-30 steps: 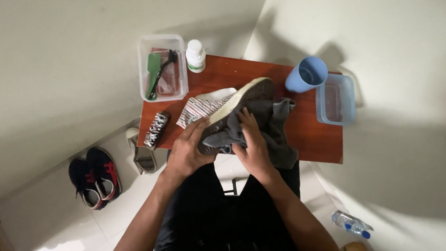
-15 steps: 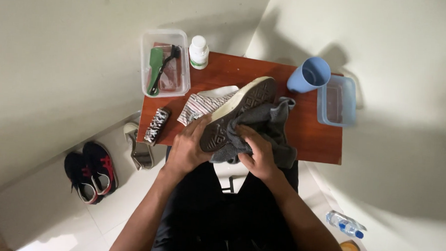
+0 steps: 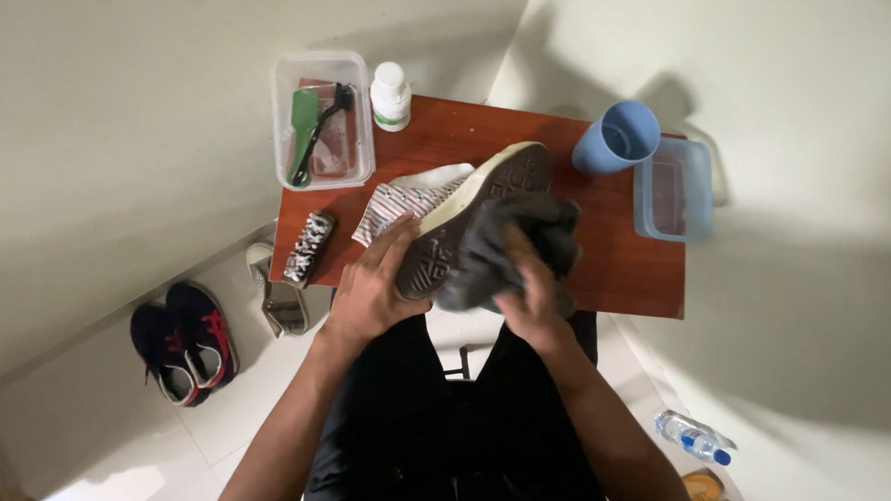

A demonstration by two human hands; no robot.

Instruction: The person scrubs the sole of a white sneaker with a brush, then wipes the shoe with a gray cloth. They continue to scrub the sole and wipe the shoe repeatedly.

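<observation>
A sneaker is tipped on its side over the small wooden table, its grey ribbed sole facing up. My left hand grips the heel end of the sneaker from the left. Pressed against the shoe's side is a dark grey cloth, bunched under my right hand. Beneath the shoe lies a striped cloth.
A clear tub with a green brush stands at the table's back left, a white bottle beside it. A blue cup and a second clear tub stand at the right. A small brush lies at the left edge. Shoes and a water bottle are on the floor.
The sneaker has been turned so more of its sole faces up. My right hand has slid with the grey cloth along the shoe's side.
</observation>
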